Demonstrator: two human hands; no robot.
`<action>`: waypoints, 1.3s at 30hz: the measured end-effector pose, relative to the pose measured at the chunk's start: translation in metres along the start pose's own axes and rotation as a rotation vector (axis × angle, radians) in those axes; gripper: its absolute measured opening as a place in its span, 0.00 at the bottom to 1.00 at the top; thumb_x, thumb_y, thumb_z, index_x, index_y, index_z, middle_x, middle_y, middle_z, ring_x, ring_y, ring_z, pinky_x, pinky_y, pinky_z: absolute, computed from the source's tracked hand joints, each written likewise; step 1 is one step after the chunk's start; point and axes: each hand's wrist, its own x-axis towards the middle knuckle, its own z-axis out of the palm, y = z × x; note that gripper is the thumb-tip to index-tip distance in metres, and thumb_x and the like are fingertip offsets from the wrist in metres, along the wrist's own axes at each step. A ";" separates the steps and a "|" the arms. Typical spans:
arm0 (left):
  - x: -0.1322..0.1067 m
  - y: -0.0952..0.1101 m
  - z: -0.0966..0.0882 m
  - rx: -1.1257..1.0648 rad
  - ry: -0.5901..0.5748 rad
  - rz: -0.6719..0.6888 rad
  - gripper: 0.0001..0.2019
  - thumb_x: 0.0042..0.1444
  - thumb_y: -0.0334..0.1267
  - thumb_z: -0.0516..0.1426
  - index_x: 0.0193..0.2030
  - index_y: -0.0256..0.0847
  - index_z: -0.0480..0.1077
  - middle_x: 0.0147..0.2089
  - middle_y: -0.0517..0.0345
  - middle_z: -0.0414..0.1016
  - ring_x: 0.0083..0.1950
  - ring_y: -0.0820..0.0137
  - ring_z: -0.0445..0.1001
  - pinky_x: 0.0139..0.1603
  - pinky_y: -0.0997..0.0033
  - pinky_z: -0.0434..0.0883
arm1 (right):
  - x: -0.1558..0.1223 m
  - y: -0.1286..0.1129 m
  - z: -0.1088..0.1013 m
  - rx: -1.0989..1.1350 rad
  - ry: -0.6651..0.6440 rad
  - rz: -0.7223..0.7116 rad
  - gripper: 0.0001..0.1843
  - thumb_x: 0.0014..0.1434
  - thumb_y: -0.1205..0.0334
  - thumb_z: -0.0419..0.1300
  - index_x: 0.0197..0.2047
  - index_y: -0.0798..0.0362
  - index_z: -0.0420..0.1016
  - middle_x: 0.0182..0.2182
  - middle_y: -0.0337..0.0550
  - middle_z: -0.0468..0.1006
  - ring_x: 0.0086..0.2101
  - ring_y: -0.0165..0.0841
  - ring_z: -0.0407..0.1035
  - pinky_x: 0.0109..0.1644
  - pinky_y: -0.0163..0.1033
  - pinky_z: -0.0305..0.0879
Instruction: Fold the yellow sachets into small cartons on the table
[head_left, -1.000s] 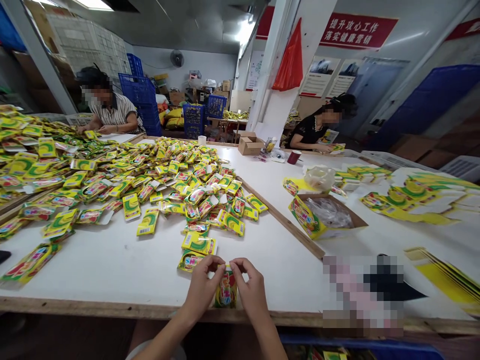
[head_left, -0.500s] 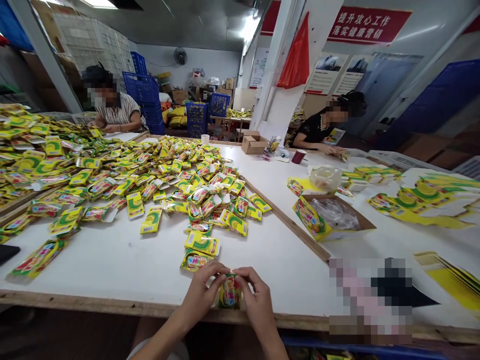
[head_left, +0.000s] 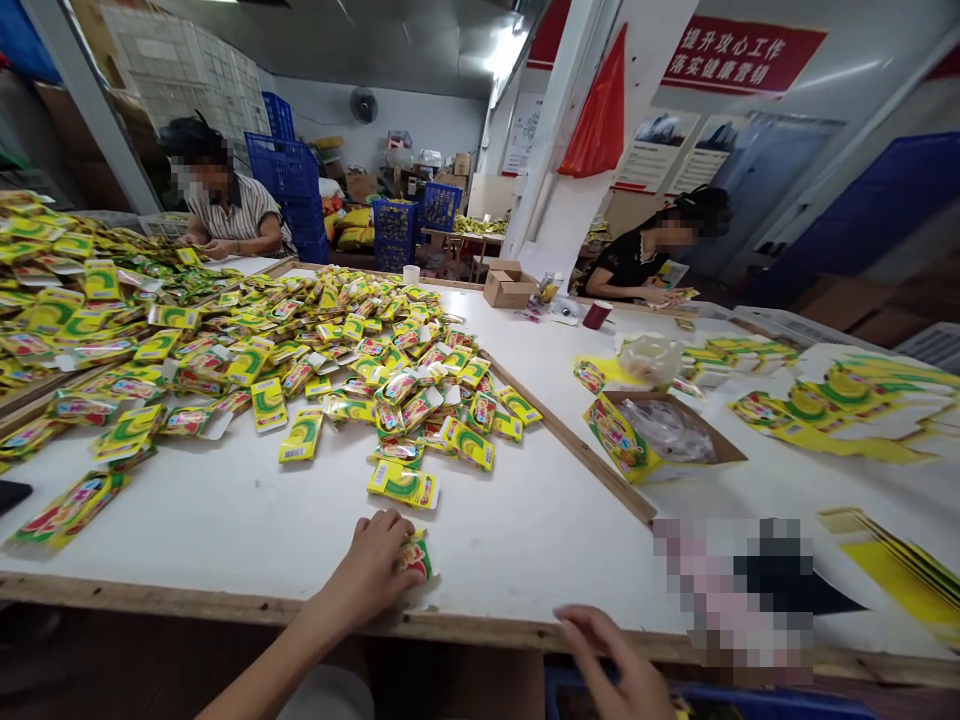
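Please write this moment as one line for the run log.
left hand: holds packet; right hand: open, near blue crate; pile: beyond left hand

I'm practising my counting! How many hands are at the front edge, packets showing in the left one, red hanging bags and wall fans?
Hands, left hand and right hand: 2
Packet showing in the left hand: 1
Red hanging bag: 1
Wall fan: 1
Total: 5

Bare left hand and forearm, pale grey cloth (partly hidden) below.
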 end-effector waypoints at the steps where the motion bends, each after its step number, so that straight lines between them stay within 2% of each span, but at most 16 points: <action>1: -0.001 0.001 0.001 -0.027 -0.006 -0.019 0.11 0.52 0.37 0.60 0.42 0.42 0.68 0.46 0.52 0.71 0.48 0.58 0.68 0.50 0.59 0.61 | 0.004 -0.013 0.021 0.046 -0.029 -0.025 0.15 0.59 0.48 0.56 0.37 0.48 0.79 0.38 0.45 0.82 0.41 0.41 0.75 0.47 0.37 0.71; 3: -0.003 0.002 0.002 -0.098 -0.017 -0.041 0.09 0.52 0.35 0.58 0.40 0.41 0.66 0.43 0.53 0.71 0.45 0.61 0.68 0.47 0.63 0.63 | 0.013 -0.036 0.059 0.124 -0.100 -0.074 0.14 0.60 0.50 0.55 0.37 0.49 0.78 0.37 0.45 0.81 0.40 0.40 0.75 0.45 0.37 0.71; 5: -0.004 0.001 0.002 -0.169 -0.028 -0.041 0.11 0.52 0.34 0.57 0.43 0.42 0.64 0.43 0.54 0.71 0.44 0.62 0.68 0.45 0.66 0.64 | 0.020 -0.051 0.087 0.156 -0.152 -0.110 0.12 0.60 0.54 0.55 0.37 0.50 0.77 0.35 0.45 0.81 0.38 0.40 0.75 0.43 0.38 0.70; 8: -0.001 0.002 0.000 -0.213 -0.037 -0.035 0.16 0.50 0.32 0.59 0.47 0.42 0.64 0.42 0.55 0.71 0.44 0.62 0.68 0.43 0.67 0.64 | 0.025 -0.057 0.107 0.176 -0.176 -0.146 0.09 0.59 0.58 0.56 0.35 0.51 0.76 0.33 0.44 0.80 0.35 0.39 0.74 0.41 0.38 0.70; 11: 0.005 0.007 -0.006 -0.278 -0.036 0.005 0.15 0.49 0.32 0.59 0.45 0.44 0.66 0.38 0.58 0.71 0.41 0.63 0.69 0.40 0.69 0.64 | 0.024 -0.051 0.109 0.231 -0.117 -0.162 0.08 0.59 0.58 0.56 0.36 0.50 0.76 0.35 0.44 0.80 0.37 0.38 0.74 0.42 0.38 0.70; 14: 0.010 0.015 -0.006 -0.498 0.071 0.047 0.15 0.55 0.33 0.56 0.49 0.45 0.63 0.34 0.62 0.70 0.35 0.68 0.69 0.37 0.71 0.64 | 0.022 -0.044 0.106 0.278 0.060 -0.127 0.09 0.59 0.56 0.58 0.39 0.50 0.74 0.37 0.45 0.79 0.38 0.39 0.74 0.43 0.39 0.70; 17: 0.011 0.023 0.004 -0.779 0.177 0.088 0.15 0.60 0.35 0.54 0.53 0.46 0.57 0.35 0.62 0.70 0.36 0.69 0.71 0.41 0.70 0.68 | 0.022 -0.041 0.105 0.372 0.143 -0.130 0.11 0.60 0.54 0.57 0.42 0.51 0.72 0.40 0.46 0.78 0.41 0.38 0.75 0.46 0.39 0.70; 21: 0.008 0.028 0.025 -0.970 0.142 0.081 0.17 0.61 0.39 0.55 0.55 0.46 0.58 0.42 0.57 0.71 0.39 0.67 0.74 0.40 0.69 0.71 | 0.029 -0.041 0.109 0.477 0.156 -0.160 0.11 0.60 0.55 0.58 0.44 0.50 0.70 0.40 0.46 0.78 0.42 0.38 0.75 0.46 0.38 0.72; 24: 0.006 0.026 0.033 -0.994 0.168 0.055 0.15 0.60 0.39 0.56 0.54 0.44 0.63 0.43 0.55 0.72 0.39 0.67 0.75 0.40 0.70 0.72 | 0.033 -0.040 0.110 0.476 0.131 -0.180 0.11 0.60 0.57 0.58 0.45 0.51 0.71 0.41 0.46 0.79 0.43 0.37 0.75 0.47 0.37 0.72; 29: 0.006 0.021 0.027 -0.953 0.164 0.067 0.09 0.58 0.38 0.58 0.46 0.42 0.70 0.43 0.56 0.75 0.41 0.66 0.76 0.44 0.70 0.72 | 0.042 -0.044 0.106 0.435 0.023 -0.242 0.13 0.62 0.58 0.56 0.49 0.51 0.72 0.43 0.46 0.79 0.41 0.36 0.75 0.46 0.36 0.71; 32: 0.006 0.020 0.024 -0.917 0.176 0.050 0.09 0.59 0.39 0.57 0.45 0.41 0.70 0.43 0.55 0.77 0.42 0.65 0.76 0.44 0.69 0.73 | 0.052 -0.052 0.101 0.376 -0.055 -0.267 0.11 0.62 0.60 0.55 0.45 0.51 0.73 0.37 0.43 0.80 0.37 0.36 0.75 0.42 0.35 0.70; 35: 0.008 0.020 0.025 -0.872 0.211 0.038 0.08 0.60 0.40 0.56 0.43 0.41 0.71 0.42 0.53 0.78 0.43 0.64 0.77 0.46 0.67 0.73 | 0.060 -0.059 0.100 0.304 -0.098 -0.297 0.08 0.62 0.60 0.54 0.37 0.52 0.74 0.32 0.42 0.78 0.34 0.36 0.73 0.40 0.35 0.69; 37: 0.009 0.021 0.026 -0.838 0.230 0.040 0.08 0.60 0.40 0.55 0.42 0.40 0.72 0.41 0.53 0.78 0.44 0.63 0.77 0.47 0.67 0.73 | 0.063 -0.059 0.103 0.303 -0.098 -0.320 0.10 0.63 0.60 0.54 0.34 0.52 0.74 0.32 0.43 0.78 0.35 0.36 0.73 0.40 0.36 0.68; 39: 0.010 0.023 0.029 -0.822 0.258 0.049 0.08 0.61 0.39 0.54 0.43 0.40 0.71 0.43 0.52 0.78 0.46 0.63 0.76 0.49 0.66 0.72 | 0.063 -0.057 0.109 0.358 -0.062 -0.313 0.09 0.62 0.60 0.54 0.36 0.52 0.74 0.34 0.44 0.78 0.37 0.37 0.73 0.42 0.36 0.69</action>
